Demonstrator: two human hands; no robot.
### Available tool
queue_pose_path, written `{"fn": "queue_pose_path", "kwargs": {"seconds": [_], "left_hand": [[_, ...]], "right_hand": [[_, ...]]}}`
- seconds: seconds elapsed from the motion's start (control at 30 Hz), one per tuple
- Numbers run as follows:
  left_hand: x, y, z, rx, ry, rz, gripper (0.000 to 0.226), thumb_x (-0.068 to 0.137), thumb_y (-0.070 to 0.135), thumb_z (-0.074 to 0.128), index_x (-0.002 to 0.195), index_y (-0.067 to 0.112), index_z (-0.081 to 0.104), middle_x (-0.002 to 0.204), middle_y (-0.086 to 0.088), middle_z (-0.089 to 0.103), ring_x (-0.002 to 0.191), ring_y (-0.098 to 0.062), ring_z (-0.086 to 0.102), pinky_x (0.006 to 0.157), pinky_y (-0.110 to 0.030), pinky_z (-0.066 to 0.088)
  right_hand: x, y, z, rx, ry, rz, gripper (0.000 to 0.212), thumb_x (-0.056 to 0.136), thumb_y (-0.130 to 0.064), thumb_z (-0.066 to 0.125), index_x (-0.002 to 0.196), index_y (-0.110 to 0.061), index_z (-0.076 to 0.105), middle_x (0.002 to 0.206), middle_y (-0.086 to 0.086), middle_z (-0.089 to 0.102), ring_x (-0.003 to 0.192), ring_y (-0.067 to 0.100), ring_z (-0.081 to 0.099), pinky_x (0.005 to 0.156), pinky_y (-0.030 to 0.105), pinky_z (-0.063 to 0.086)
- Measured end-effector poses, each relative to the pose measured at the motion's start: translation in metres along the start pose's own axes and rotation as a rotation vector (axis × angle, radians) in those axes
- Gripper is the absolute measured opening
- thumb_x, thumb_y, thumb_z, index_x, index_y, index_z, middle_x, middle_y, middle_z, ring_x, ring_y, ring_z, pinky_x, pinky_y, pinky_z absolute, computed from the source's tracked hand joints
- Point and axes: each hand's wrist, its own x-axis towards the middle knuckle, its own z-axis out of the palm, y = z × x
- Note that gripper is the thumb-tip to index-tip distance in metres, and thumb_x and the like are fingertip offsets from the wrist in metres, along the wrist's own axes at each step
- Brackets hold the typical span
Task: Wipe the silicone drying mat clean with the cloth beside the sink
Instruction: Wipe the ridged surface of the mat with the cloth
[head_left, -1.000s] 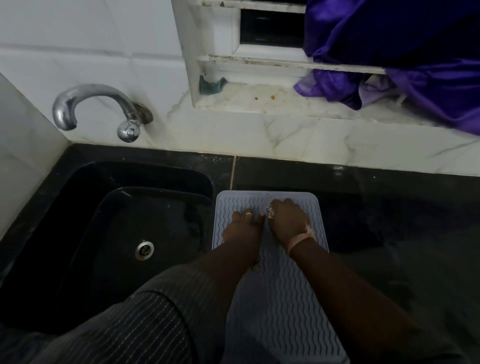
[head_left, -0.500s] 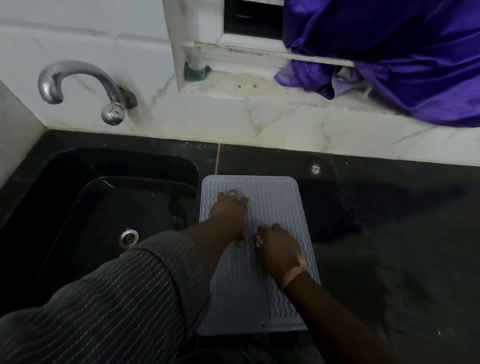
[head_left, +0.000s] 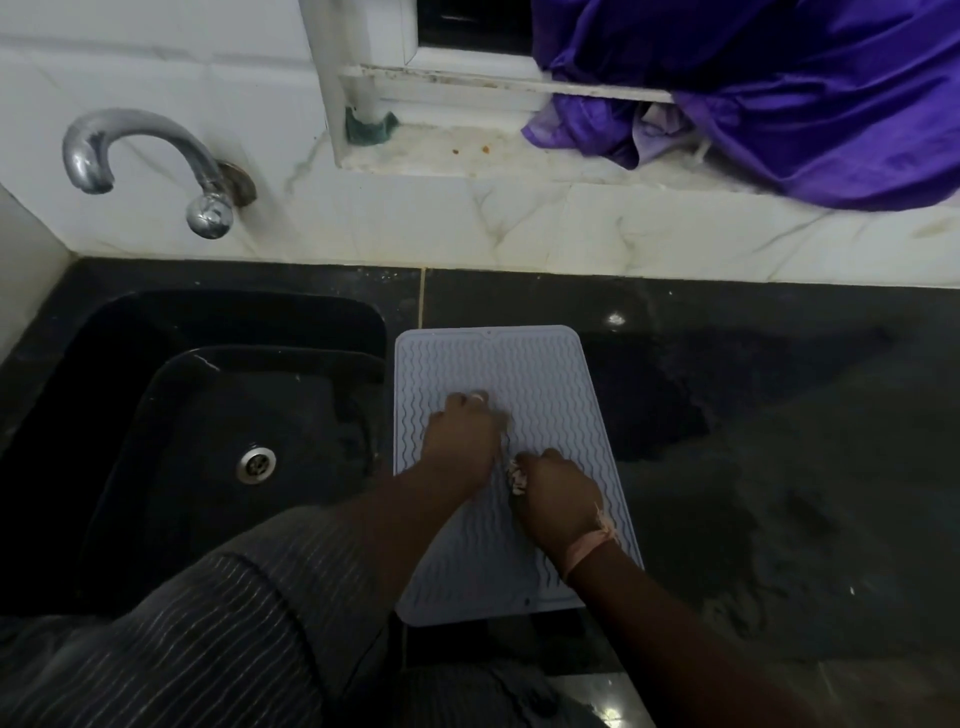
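A pale grey silicone drying mat with wavy ridges lies on the black counter, just right of the sink. My left hand rests flat on the mat's middle, fingers pointing away from me, with nothing in it. My right hand is just behind it and to the right, closed in a fist on a small pale cloth. Only a crumpled bit of the cloth shows at my knuckles, pressed against the mat.
A black sink with a steel drain lies to the left, a curved steel tap on the white tiled wall above it. Purple fabric hangs over the window sill. The black counter right of the mat looks wet.
My right hand has slid with the cloth from the mat's far end back toward me. My left hand has stayed pressed on the mat.
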Motion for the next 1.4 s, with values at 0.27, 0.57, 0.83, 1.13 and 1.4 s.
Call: {"fn": "queue_pose_path", "kwargs": {"seconds": [0.27, 0.57, 0.83, 1.13, 1.4], "left_hand": [[-0.008, 0.007, 0.021, 0.043, 0.004, 0.020, 0.038, 0.101, 0.028, 0.055, 0.137, 0.018, 0.058, 0.141, -0.007, 0.046, 0.125, -0.029, 0.046, 0.088, -0.041, 0.052], [-0.021, 0.009, 0.026, -0.042, 0.001, 0.017, 0.057, 0.104, 0.021, 0.048, 0.158, 0.018, 0.030, 0.164, -0.010, 0.025, 0.145, -0.033, 0.034, 0.116, -0.048, 0.036], [-0.040, 0.009, 0.042, -0.075, -0.028, 0.059, 0.062, 0.106, 0.032, 0.041, 0.163, 0.022, 0.018, 0.171, -0.009, -0.001, 0.156, -0.036, -0.002, 0.126, -0.052, 0.006], [-0.058, 0.011, 0.050, 0.001, -0.074, 0.106, 0.064, 0.107, 0.035, 0.042, 0.163, 0.028, 0.011, 0.171, -0.006, 0.000, 0.156, -0.036, 0.001, 0.126, -0.049, 0.008], [-0.059, 0.015, 0.050, 0.053, -0.126, 0.080, 0.066, 0.108, 0.029, 0.036, 0.163, 0.028, 0.001, 0.171, -0.004, -0.008, 0.156, -0.035, -0.005, 0.125, -0.048, 0.002]], "right_hand": [[-0.013, -0.001, 0.001, 0.041, 0.044, -0.005, 0.020, 0.096, -0.029, 0.054, 0.090, -0.016, 0.067, 0.094, 0.008, 0.065, 0.080, 0.026, 0.065, 0.064, 0.033, 0.049], [-0.079, 0.006, 0.005, 0.024, -0.087, 0.045, 0.017, 0.096, -0.027, 0.055, 0.091, -0.020, 0.069, 0.098, 0.000, 0.064, 0.084, 0.019, 0.067, 0.068, 0.032, 0.052], [-0.077, 0.014, 0.003, 0.102, -0.157, 0.046, 0.025, 0.100, -0.033, 0.054, 0.100, -0.017, 0.073, 0.103, 0.000, 0.070, 0.095, 0.018, 0.067, 0.084, 0.030, 0.050], [-0.067, -0.006, -0.003, 0.034, 0.038, -0.007, 0.025, 0.098, -0.031, 0.049, 0.094, -0.018, 0.070, 0.094, 0.006, 0.066, 0.078, 0.025, 0.066, 0.064, 0.036, 0.054], [-0.122, 0.003, 0.009, 0.003, -0.095, 0.055, 0.007, 0.085, -0.020, 0.070, 0.079, -0.016, 0.070, 0.088, 0.004, 0.066, 0.073, 0.021, 0.067, 0.058, 0.029, 0.051]]}}
